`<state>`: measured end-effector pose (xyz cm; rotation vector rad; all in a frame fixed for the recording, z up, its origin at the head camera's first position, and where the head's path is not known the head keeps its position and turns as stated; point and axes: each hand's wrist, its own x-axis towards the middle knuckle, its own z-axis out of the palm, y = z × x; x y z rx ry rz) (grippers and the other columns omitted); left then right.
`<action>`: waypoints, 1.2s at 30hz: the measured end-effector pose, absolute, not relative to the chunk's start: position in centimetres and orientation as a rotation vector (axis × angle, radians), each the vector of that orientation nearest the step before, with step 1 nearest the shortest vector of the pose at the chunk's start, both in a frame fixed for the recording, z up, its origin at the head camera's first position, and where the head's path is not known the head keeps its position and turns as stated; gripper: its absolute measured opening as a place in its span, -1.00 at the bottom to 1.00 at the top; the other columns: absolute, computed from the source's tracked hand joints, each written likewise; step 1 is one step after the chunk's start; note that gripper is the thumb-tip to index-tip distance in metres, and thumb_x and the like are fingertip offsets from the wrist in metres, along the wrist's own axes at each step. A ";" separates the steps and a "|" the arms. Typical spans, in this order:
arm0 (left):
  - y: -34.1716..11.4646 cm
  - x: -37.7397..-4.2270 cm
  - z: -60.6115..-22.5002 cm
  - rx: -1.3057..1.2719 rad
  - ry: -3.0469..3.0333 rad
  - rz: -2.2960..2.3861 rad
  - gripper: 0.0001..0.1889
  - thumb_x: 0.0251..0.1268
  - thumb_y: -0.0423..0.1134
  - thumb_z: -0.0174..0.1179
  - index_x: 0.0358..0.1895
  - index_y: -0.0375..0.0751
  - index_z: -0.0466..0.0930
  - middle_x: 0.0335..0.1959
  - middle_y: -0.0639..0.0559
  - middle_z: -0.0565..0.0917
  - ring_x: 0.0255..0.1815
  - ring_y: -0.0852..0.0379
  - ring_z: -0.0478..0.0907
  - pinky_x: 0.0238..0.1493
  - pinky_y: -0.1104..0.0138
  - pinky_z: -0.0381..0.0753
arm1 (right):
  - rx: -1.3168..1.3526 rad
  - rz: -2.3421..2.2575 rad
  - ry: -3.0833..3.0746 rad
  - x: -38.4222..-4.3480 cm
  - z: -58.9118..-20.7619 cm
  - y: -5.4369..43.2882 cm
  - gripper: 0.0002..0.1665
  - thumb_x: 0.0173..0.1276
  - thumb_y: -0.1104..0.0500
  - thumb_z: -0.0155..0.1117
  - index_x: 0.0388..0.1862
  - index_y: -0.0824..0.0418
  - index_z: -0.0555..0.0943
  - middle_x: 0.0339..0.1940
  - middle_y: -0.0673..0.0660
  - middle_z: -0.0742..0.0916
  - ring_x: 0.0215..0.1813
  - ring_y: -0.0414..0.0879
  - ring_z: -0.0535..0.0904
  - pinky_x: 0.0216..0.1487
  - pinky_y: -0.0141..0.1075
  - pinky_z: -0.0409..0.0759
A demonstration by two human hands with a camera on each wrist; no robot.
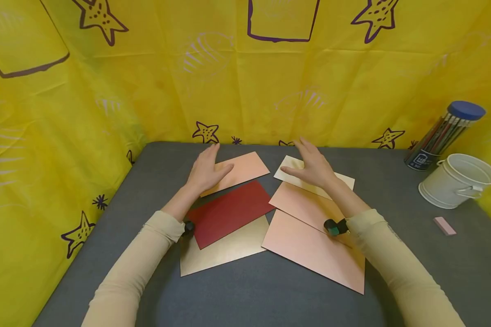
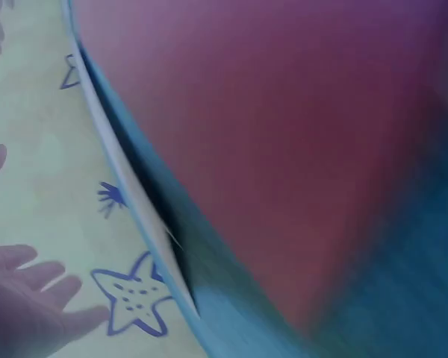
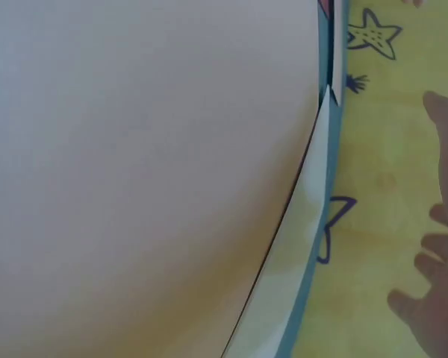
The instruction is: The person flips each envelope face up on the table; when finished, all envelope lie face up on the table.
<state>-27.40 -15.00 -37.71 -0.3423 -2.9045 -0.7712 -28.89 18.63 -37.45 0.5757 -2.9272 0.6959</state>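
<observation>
Both hands hover apart over six flat rectangular paper pieces, possibly envelopes, laid in two overlapping columns. My left hand [image 1: 206, 170], fingers extended and thumb spread, is above a peach piece [image 1: 247, 168]. Nearer me lie a dark red piece [image 1: 233, 213] and a pale gold one [image 1: 229, 250]. My right hand [image 1: 313, 168], likewise spread, is over a cream piece [image 1: 289, 162]; two peach-pink pieces, a middle [image 1: 298, 200] and a front one [image 1: 307, 247], lie below it. Neither hand holds anything. The left wrist view shows the red piece [image 2: 239, 149] close and blurred.
On the dark grey table [image 1: 212, 299], at the right, stand a blue-lidded tub of pencils [image 1: 442, 136] and a white metal bucket [image 1: 446, 188]. A pink eraser [image 1: 444, 225] lies in front of the bucket. Yellow patterned cloth [image 1: 237, 86] hangs behind and on the sides.
</observation>
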 end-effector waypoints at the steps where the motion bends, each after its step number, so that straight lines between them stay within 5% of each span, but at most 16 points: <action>1: -15.4 -27.3 -37.8 -0.349 -2.918 -0.804 -0.09 0.32 0.21 0.10 0.56 -0.18 -0.05 0.55 -0.18 0.05 0.54 -0.19 -0.04 0.42 -0.15 0.02 | 0.613 0.726 -2.935 -29.0 -37.5 18.5 0.16 0.23 -0.37 0.25 0.59 0.16 0.02 0.59 0.22 0.06 0.57 0.19 -0.07 0.41 0.25 0.02; 10: -18.9 -26.9 -38.7 -0.462 -3.094 -0.854 0.02 0.25 0.25 0.18 0.57 -0.22 -0.12 0.56 -0.20 -0.01 0.54 -0.19 -0.06 0.42 -0.13 0.04 | 0.944 0.850 -2.975 -30.3 -38.5 17.1 0.03 0.33 -0.10 0.34 0.58 0.23 0.04 0.57 0.29 0.10 0.55 0.23 -0.05 0.45 0.18 -0.02; 36: -22.1 -26.2 -39.8 -0.673 -3.273 -0.690 0.14 0.18 0.18 0.30 0.54 -0.39 -0.22 0.55 -0.35 -0.18 0.55 -0.29 -0.24 0.44 -0.17 -0.12 | 1.073 0.803 -3.141 -31.8 -39.7 12.6 -0.02 0.39 -0.07 0.27 0.58 0.24 0.02 0.58 0.22 0.12 0.58 0.10 -0.05 0.51 -0.05 -0.07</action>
